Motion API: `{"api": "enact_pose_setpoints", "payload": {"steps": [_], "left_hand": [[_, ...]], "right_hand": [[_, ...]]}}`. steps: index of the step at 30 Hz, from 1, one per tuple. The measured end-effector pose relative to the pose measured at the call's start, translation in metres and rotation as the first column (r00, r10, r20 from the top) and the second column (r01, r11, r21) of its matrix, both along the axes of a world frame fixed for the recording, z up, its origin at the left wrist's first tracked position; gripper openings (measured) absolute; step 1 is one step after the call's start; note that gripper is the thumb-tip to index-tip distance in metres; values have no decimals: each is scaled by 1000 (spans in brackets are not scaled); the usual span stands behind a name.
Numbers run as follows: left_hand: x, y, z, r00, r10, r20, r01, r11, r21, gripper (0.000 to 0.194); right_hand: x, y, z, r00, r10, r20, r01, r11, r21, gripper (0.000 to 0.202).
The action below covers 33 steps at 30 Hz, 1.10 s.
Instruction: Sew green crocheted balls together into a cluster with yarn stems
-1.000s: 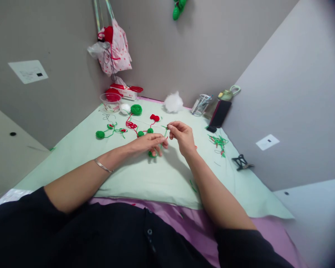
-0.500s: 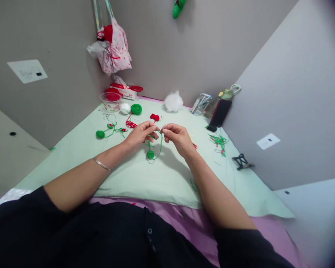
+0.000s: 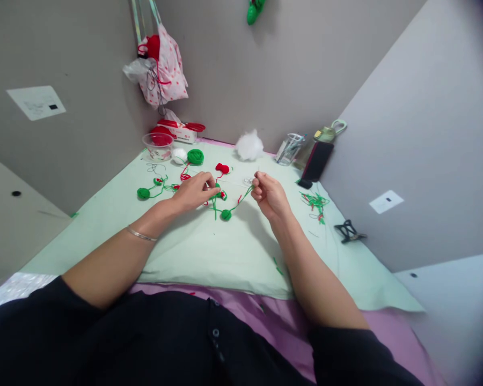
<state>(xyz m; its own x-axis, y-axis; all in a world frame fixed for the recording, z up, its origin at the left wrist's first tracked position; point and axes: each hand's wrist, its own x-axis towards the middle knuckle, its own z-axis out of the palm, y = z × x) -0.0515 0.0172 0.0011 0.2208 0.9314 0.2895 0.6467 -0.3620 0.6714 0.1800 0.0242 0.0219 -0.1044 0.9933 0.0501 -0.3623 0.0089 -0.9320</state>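
My left hand [image 3: 196,191] is low over the middle of the table, its fingertips on a small green and red yarn piece [image 3: 222,194] with green strands hanging from it. To its right, my right hand [image 3: 269,194] is closed in a pinch on green yarn [image 3: 246,192]; a thin upright thing, perhaps a needle, shows above the fingertips. Between and below the hands lies a small green yarn ball [image 3: 226,215]. A red knitted piece [image 3: 222,169] rests just beyond my left hand.
Left are green yarn pieces [image 3: 143,193], a green ball [image 3: 195,156] and a clear tub [image 3: 158,147]. White stuffing [image 3: 249,146] is at the back. Right are a pen cup [image 3: 290,149], a phone [image 3: 317,162], yarn scraps [image 3: 316,205] and a black stand [image 3: 349,231].
My hands have moved apart, the right one going right with the green yarn. The small green ball has shifted slightly right and up, and the green and red piece now shows.
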Motion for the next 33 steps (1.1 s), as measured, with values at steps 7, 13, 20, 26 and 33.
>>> {"api": "enact_pose_setpoints", "payload": {"steps": [7, 13, 20, 26, 33], "left_hand": [[-10, 13, -19, 953, -28, -303, 60, 994, 97, 9], [-16, 21, -23, 947, -37, -319, 81, 989, 126, 13], [-8, 16, -3, 940, -3, 341, 24, 998, -56, 16], [2, 4, 10, 675, -10, 738, 314, 909, -275, 32], [15, -11, 14, 679, -51, 732, 369, 886, -281, 32]], "right_hand": [[0, 1, -3, 993, -116, 10, 116, 993, -22, 24], [-5, -1, -9, 995, -81, 53, 82, 996, -23, 33], [-5, -3, -9, 989, -70, 131, 66, 997, 36, 41], [-15, -10, -6, 972, -19, 233, -10, 992, 124, 27], [-23, -24, -1, 870, 25, 493, -181, 945, 271, 30]]}}
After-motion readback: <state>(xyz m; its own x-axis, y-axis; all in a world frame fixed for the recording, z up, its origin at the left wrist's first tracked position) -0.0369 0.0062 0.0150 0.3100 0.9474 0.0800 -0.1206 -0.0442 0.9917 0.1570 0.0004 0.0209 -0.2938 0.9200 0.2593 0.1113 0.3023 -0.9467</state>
